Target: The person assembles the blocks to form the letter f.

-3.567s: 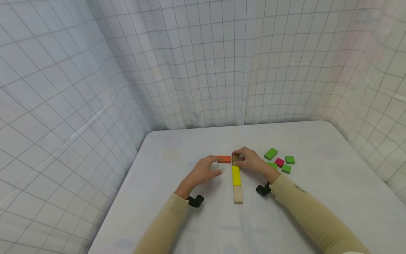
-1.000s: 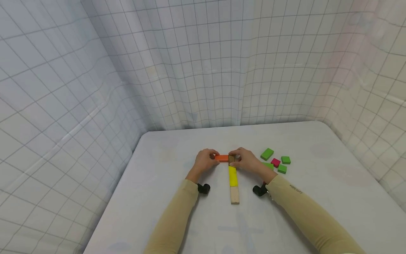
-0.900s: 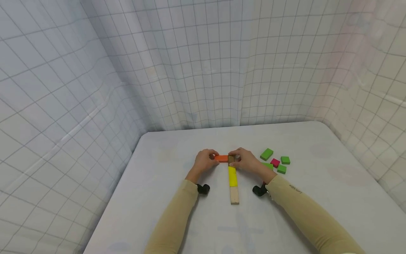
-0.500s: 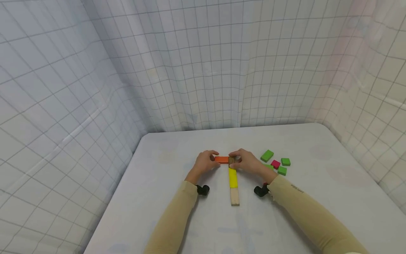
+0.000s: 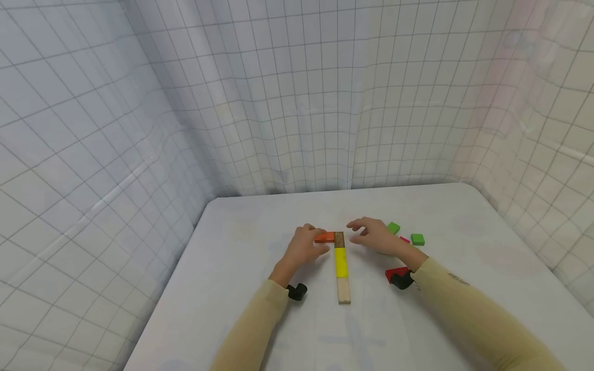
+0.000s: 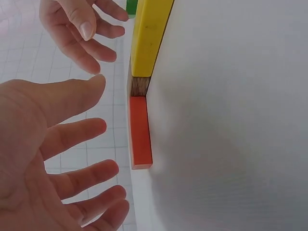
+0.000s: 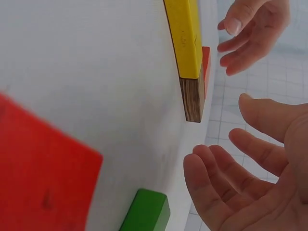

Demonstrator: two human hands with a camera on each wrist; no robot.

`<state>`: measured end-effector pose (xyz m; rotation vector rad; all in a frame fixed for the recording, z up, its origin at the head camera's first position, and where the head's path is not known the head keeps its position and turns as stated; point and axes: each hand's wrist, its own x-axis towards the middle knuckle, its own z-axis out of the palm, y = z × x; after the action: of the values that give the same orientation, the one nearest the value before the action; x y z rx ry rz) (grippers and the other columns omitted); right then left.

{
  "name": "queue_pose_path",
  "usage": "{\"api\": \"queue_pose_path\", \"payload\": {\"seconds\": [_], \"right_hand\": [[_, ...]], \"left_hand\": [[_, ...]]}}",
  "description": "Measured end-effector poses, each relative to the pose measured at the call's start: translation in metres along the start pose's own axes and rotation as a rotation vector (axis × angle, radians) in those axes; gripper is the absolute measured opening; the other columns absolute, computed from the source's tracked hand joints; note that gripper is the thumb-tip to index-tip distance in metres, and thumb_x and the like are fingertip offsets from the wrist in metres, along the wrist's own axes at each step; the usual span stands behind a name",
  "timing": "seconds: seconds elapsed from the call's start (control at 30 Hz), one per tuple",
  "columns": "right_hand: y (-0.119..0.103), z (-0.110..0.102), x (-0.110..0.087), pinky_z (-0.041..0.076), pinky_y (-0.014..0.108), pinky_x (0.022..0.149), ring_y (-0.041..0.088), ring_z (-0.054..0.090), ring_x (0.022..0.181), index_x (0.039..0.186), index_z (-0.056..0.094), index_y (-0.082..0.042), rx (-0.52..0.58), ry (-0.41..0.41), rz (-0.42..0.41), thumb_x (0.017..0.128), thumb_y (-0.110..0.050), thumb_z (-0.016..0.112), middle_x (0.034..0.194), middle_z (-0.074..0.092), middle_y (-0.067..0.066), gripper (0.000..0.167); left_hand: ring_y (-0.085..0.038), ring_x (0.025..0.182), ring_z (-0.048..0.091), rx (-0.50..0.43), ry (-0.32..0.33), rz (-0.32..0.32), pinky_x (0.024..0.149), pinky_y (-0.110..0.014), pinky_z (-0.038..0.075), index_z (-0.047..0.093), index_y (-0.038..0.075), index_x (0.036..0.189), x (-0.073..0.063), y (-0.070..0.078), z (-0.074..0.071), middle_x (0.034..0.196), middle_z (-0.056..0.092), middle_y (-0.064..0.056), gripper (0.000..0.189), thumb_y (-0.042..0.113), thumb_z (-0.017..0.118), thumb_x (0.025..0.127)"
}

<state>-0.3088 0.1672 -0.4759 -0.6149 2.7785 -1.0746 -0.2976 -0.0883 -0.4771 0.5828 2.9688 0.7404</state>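
Observation:
My left hand [image 5: 303, 247] hovers at the orange block [image 5: 324, 237] with fingers spread, and the left wrist view shows a gap between hand and block. My right hand [image 5: 377, 236] is lifted off to the right of the dark brown block [image 5: 340, 239], fingers relaxed and holding nothing. The brown block meets the orange block's right end. From it a yellow block [image 5: 341, 263] and a pale wooden block [image 5: 343, 291] run in a straight line toward me, all lying flat on the table.
A red block [image 5: 396, 273] lies under the right wrist's black camera [image 5: 401, 281]. Beyond the right hand are green blocks [image 5: 417, 239] and a small crimson block [image 5: 405, 240], partly hidden by that hand. Gridded white curtains [image 5: 287, 103] enclose the white table [image 5: 223, 247].
The right hand has let go of the brown block and moved right. The left hand has loosened its fingers from the orange block. The red block by the right wrist has come into view.

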Motion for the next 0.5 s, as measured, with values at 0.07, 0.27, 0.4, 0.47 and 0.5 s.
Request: {"api": "queue_pose_path", "payload": {"seconds": [0.07, 0.27, 0.4, 0.47, 0.5], "right_hand": [[0.0, -0.005, -0.006, 0.056, 0.038, 0.083, 0.023, 0.063, 0.102, 0.134, 0.064, -0.01, -0.017, -0.005, -0.008, 0.095, -0.027, 0.072, 0.124, 0.066, 0.01, 0.043], [0.003, -0.016, -0.023, 0.056, 0.034, 0.08, 0.02, 0.062, 0.098, 0.127, 0.068, -0.008, -0.077, -0.006, -0.062, 0.095, -0.023, 0.072, 0.12, 0.068, 0.007, 0.035], [0.009, -0.021, -0.034, 0.057, 0.035, 0.08, 0.02, 0.063, 0.096, 0.122, 0.07, -0.007, -0.119, -0.005, -0.13, 0.094, -0.02, 0.073, 0.115, 0.069, 0.007, 0.031], [0.011, -0.023, -0.041, 0.057, 0.038, 0.082, 0.023, 0.063, 0.097, 0.12, 0.071, -0.005, -0.123, -0.007, -0.161, 0.094, -0.018, 0.074, 0.114, 0.07, 0.007, 0.03], [0.012, -0.024, -0.044, 0.057, 0.04, 0.083, 0.024, 0.063, 0.097, 0.12, 0.071, -0.005, -0.124, -0.01, -0.169, 0.094, -0.018, 0.074, 0.113, 0.07, 0.007, 0.029]], "left_hand": [[-0.03, 0.122, 0.047, 0.014, -0.019, 0.007, 0.098, -0.044, 0.048, 0.064, 0.018, 0.136, -0.004, 0.002, 0.002, 0.136, 0.054, -0.011, 0.051, 0.041, 0.074, 0.092], [-0.031, 0.14, 0.036, 0.05, -0.078, 0.084, 0.11, -0.051, 0.038, 0.057, 0.019, 0.144, -0.015, 0.01, 0.005, 0.152, 0.043, -0.011, 0.061, 0.047, 0.072, 0.092], [-0.03, 0.143, 0.032, 0.081, -0.141, 0.134, 0.111, -0.054, 0.034, 0.05, 0.023, 0.149, -0.019, 0.013, 0.008, 0.158, 0.036, -0.008, 0.071, 0.054, 0.072, 0.089], [-0.032, 0.145, 0.028, 0.105, -0.17, 0.141, 0.113, -0.056, 0.03, 0.046, 0.026, 0.152, -0.021, 0.014, 0.009, 0.16, 0.033, -0.007, 0.077, 0.06, 0.071, 0.087], [-0.033, 0.146, 0.026, 0.116, -0.181, 0.145, 0.114, -0.057, 0.027, 0.045, 0.027, 0.153, -0.021, 0.014, 0.009, 0.161, 0.032, -0.007, 0.079, 0.062, 0.07, 0.086]]}}
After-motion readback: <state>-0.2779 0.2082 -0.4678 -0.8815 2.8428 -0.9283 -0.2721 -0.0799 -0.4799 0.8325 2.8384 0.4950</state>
